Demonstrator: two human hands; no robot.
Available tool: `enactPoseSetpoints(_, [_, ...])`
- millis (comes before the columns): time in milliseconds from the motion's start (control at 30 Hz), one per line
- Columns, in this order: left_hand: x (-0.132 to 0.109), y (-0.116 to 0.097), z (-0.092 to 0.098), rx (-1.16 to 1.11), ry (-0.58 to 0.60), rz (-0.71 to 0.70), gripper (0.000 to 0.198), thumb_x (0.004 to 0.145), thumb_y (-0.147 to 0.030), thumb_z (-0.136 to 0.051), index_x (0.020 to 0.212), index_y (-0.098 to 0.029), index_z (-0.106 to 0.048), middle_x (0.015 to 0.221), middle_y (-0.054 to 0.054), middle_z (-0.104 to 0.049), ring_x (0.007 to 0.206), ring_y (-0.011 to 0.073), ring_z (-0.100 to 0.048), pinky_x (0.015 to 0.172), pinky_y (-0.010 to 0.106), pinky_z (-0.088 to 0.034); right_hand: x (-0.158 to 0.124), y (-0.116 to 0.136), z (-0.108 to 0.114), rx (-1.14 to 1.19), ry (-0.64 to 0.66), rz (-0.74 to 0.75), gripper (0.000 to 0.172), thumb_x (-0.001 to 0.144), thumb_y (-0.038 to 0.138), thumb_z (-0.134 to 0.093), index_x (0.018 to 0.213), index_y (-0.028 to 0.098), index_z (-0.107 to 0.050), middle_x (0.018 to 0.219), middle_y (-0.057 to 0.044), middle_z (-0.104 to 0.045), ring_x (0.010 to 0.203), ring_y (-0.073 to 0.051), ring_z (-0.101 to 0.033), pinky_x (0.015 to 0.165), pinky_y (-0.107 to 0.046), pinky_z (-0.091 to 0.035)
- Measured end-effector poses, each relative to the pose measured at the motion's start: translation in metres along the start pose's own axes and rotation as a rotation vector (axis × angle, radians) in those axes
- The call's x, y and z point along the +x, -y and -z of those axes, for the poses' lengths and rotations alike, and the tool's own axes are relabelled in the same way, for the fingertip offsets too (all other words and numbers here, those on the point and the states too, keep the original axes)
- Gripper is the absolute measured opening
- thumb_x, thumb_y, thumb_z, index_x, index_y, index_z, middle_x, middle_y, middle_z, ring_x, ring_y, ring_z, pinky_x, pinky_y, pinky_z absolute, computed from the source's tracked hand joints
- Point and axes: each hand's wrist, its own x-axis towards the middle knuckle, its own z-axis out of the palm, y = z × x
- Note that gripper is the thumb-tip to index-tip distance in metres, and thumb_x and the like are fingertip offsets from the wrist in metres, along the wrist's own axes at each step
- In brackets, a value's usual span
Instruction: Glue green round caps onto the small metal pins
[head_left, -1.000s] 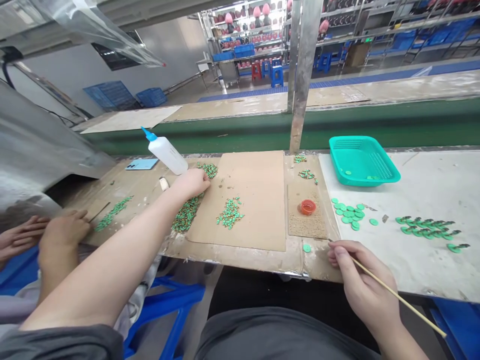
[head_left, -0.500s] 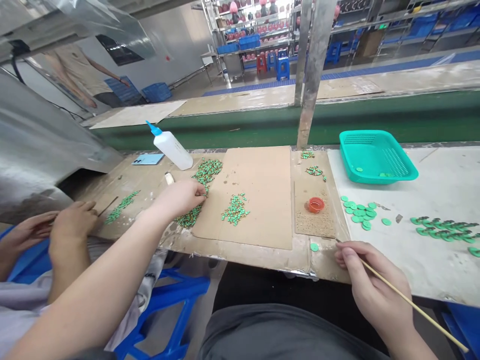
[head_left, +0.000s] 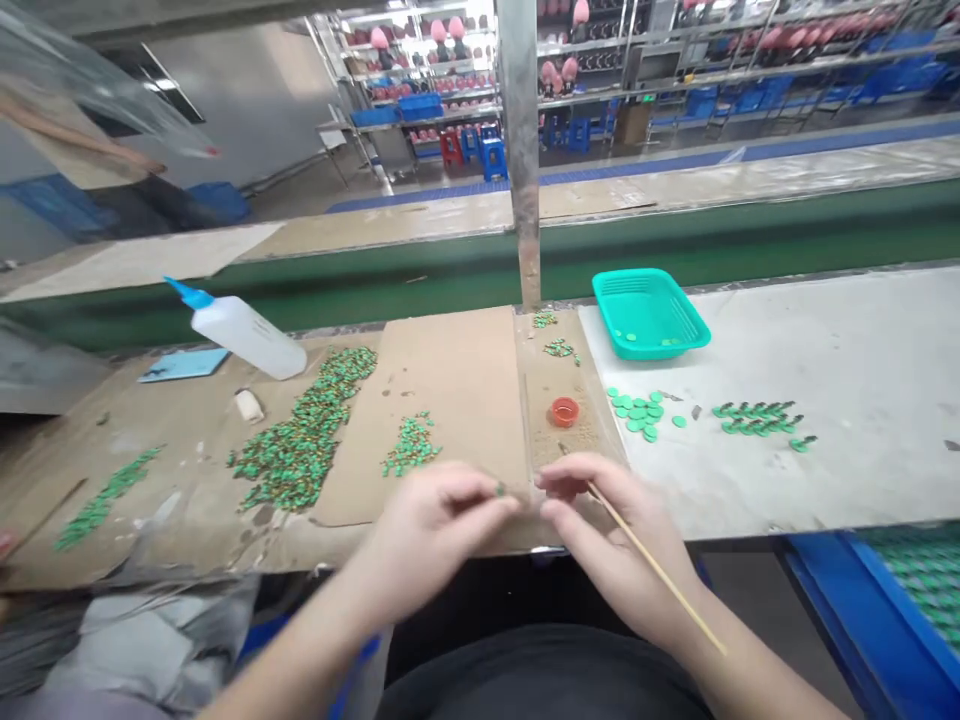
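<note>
My left hand [head_left: 442,525] is closed in a pinch over the near edge of the cardboard sheet [head_left: 465,380], with a small green piece [head_left: 500,489] at its fingertips. Facing it, my right hand [head_left: 622,545] holds a thin wooden stick [head_left: 652,560] that slants back across the palm; its thumb and fingertips are parted. Just beyond the right hand is a small red cup [head_left: 565,411]. A little heap of green and gold pieces [head_left: 411,445] lies on the cardboard, with a larger pile [head_left: 300,440] to its left. Flat green discs [head_left: 637,412] lie right of the cup.
A white squeeze bottle [head_left: 251,338] leans at the back left near a light-blue phone-like slab [head_left: 184,365]. A turquoise basket [head_left: 651,315] holds a few discs. Discs with dark tops [head_left: 757,418] stand in rows on the right. A metal post [head_left: 521,150] rises behind.
My left hand has come from the large pile to the middle, with a small green piece in its fingers. My right hand has moved in beside it, still holding the stick. The view has turned right.
</note>
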Motion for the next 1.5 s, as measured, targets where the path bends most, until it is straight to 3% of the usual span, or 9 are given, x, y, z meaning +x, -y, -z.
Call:
enactPoseSetpoints(133, [-0.009,-0.012,-0.035,-0.053,0.105,-0.023,0.041,0.102,-0.057,-0.08,0.074,-0.026,-0.078,0.075,0.005,-0.07,0.074,0.0211,-0.064,0.07,0.035,-0.046,0.007,0.01,-0.004,0.013,-0.012,0.152,0.013,0.107,0.019,-0.078,0.103,0.029,-0.085,0.094,0.001,-0.089,0.082,-0.017,-0.086,0.076,-0.025,-0.07])
enactPoseSetpoints(333, [-0.009,-0.017,-0.037,-0.331,0.195,0.11,0.051,0.098,-0.066,-0.088,0.075,-0.021,-0.079,0.069,0.003,-0.063,0.065,0.0156,-0.054,0.061,0.029,-0.043,0.005,0.007,0.006,-0.012,-0.03,0.143,0.016,0.108,0.015,-0.075,0.099,0.028,-0.077,0.088,0.001,-0.085,0.077,-0.017,-0.083,0.074,-0.026,-0.069])
enactPoseSetpoints(533, [-0.005,-0.014,-0.062,-0.712,0.045,0.276,0.065,0.088,-0.083,-0.096,0.085,-0.019,-0.082,0.076,-0.002,-0.043,0.066,0.0106,-0.033,0.052,0.023,-0.031,0.004,-0.003,0.002,-0.072,-0.125,0.382,0.033,0.102,0.006,-0.08,0.126,0.029,-0.075,0.12,-0.007,-0.093,0.117,-0.026,-0.09,0.103,-0.041,-0.075])
enactPoseSetpoints(667, [-0.011,-0.023,-0.083,-0.894,-0.126,0.348,0.06,0.075,-0.072,-0.111,0.102,-0.021,-0.092,0.078,-0.002,-0.046,0.07,0.0109,-0.036,0.053,0.021,-0.038,0.001,-0.006,-0.006,-0.099,-0.194,0.439,0.026,0.107,0.007,-0.077,0.118,0.03,-0.075,0.109,-0.006,-0.091,0.097,-0.025,-0.09,0.087,-0.042,-0.076])
enactPoseSetpoints(967, [-0.016,-0.008,-0.105,-0.657,-0.275,0.19,0.047,0.089,-0.074,-0.1,0.095,-0.028,-0.094,0.097,0.009,-0.078,0.096,0.0261,-0.074,0.093,0.041,-0.072,0.0,0.012,-0.014,0.625,-0.201,-0.385,0.032,0.09,0.024,-0.087,0.089,0.029,-0.056,0.082,0.004,-0.072,0.07,-0.015,-0.072,0.06,-0.026,-0.066])
enactPoseSetpoints(1100, [-0.016,-0.003,-0.102,-0.622,-0.306,0.115,0.043,0.089,-0.07,-0.103,0.114,-0.034,-0.097,0.079,0.003,-0.07,0.07,0.016,-0.064,0.062,0.028,-0.061,0.004,0.015,0.002,0.84,-0.101,-0.467,0.04,0.081,0.014,-0.09,0.087,0.028,-0.053,0.081,0.007,-0.07,0.069,-0.011,-0.064,0.064,-0.022,-0.061])
enactPoseSetpoints(1267, [-0.009,-0.005,-0.09,-0.559,-0.29,-0.052,0.031,0.089,-0.059,-0.106,0.094,-0.031,-0.095,0.076,0.003,-0.077,0.056,0.0136,-0.066,0.045,0.02,-0.053,0.0,0.006,0.024,0.793,0.008,-0.644,0.036,0.083,0.018,-0.096,0.093,0.026,-0.062,0.088,0.004,-0.078,0.08,-0.014,-0.074,0.076,-0.026,-0.066])
enactPoseSetpoints(1433, [0.006,0.009,-0.076,-0.298,-0.3,-0.119,0.018,0.098,-0.047,-0.099,0.097,-0.029,-0.094,0.077,0.001,-0.082,0.058,0.0153,-0.075,0.053,0.019,-0.062,-0.006,-0.026,0.057,0.147,-0.038,-0.188,0.047,0.11,0.013,-0.066,0.153,0.029,-0.074,0.155,-0.01,-0.084,0.12,-0.021,-0.086,0.118,-0.046,-0.071])
enactPoseSetpoints(1500, [0.016,0.015,-0.073,-0.137,-0.226,-0.184,0.009,0.099,-0.039,-0.094,0.097,-0.03,-0.094,0.087,0.002,-0.087,0.067,0.016,-0.08,0.061,0.019,-0.066,-0.003,-0.037,0.069,-0.047,-0.046,-0.051,0.047,0.114,0.011,-0.06,0.157,0.027,-0.073,0.154,-0.012,-0.085,0.128,-0.024,-0.086,0.123,-0.049,-0.07])
